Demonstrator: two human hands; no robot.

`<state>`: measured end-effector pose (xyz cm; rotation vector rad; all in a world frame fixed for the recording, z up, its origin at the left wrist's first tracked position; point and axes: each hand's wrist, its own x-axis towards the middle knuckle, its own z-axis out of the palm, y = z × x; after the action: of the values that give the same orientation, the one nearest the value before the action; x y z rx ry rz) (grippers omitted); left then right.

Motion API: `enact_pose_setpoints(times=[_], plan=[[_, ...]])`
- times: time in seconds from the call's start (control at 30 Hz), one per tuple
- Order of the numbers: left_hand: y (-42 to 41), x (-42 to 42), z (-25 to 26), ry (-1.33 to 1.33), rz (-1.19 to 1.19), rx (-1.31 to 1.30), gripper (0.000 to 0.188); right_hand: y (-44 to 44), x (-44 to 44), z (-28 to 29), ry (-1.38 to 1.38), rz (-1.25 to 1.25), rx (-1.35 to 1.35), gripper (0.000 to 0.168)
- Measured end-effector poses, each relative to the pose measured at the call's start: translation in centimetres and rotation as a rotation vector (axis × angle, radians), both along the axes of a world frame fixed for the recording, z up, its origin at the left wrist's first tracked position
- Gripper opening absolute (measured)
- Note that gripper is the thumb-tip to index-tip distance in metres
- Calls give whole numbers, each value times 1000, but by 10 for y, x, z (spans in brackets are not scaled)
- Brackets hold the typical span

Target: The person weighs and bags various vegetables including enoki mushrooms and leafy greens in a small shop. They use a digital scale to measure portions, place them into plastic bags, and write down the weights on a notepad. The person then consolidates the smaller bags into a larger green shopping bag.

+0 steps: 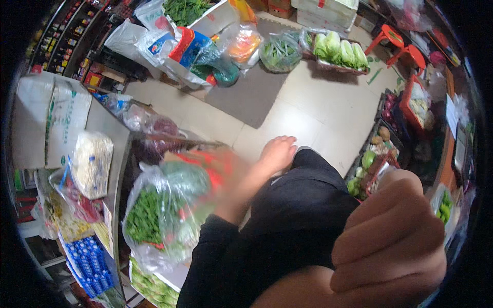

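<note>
My left hand (279,153) lies by the knee of my dark trousers (314,192), with its fingers slightly bent and no object visible in it. Close to the camera, my right hand (389,238) is raised with curled fingers. Nothing shows in that fist, though its palm side is hidden. Left of my left forearm sits a clear plastic bag (148,219) of leafy greens. A greenish plastic bundle (185,179) touches it, and a blurred red bag (212,163) is behind.
Chinese cabbages (341,52) fill a crate ahead on the tiled floor (323,104), near a grey mat (256,92). Bagged greens (280,54) stand beside them. Red stools (406,54) and vegetable crates (369,150) line the right. A foam box (52,119) sits on the left counter.
</note>
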<state>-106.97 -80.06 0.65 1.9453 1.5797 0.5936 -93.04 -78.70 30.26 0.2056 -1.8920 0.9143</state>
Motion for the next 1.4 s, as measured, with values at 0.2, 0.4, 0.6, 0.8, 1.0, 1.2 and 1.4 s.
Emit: enact_pose_setpoints(times=[0.2,0.4,0.6,0.8,1.0,1.2,1.4], plan=[[147,-84,-37,68,154,-268,26,204,-78,-41,7,260,-39,21],[209,-211,-91,155,251,-670,30,361,-158,-56,133,242,-234,16],[336,-337,-147,267,186,-727,29,499,-271,-89,-55,261,-279,25],[544,-487,-273,413,98,-576,29,618,-377,-200,-519,143,-798,31],[682,-603,-400,556,243,-261,24,633,-375,-383,-1251,-620,-1345,26],[673,-610,-488,907,-76,-606,35,563,-253,-457,-1737,-1062,-1634,34],[621,-599,-534,636,84,-980,39,511,-219,-447,-1541,-1048,-1986,38]])
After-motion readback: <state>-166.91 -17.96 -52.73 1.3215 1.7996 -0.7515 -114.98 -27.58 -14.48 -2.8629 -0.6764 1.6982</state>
